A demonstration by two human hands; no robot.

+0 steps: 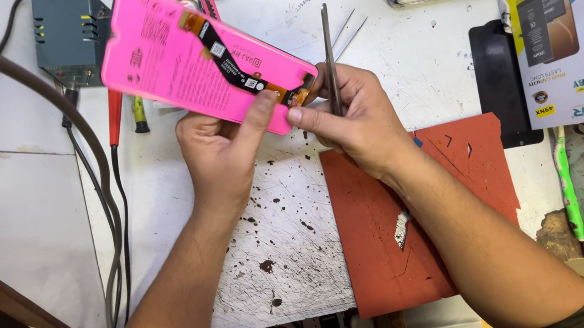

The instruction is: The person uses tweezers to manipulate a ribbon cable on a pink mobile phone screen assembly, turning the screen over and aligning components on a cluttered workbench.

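Pink screen panel (174,58), left hand (216,152), tweezers (330,56) at edge

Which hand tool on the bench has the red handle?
The long screwdriver-like tool left of the pink panel, lying beside the cables. The one next to it has a yellow-green handle; the tool at the right is bright green.

- Lighting: bright, even, from overhead.
- Shadows: soft and short beneath the forearms on the white worktop (14,184).
- Glare: mild sheen on the pink screen panel (189,55).
- Focus: sharp centrally; slight softness and wide-angle bending at the edges.
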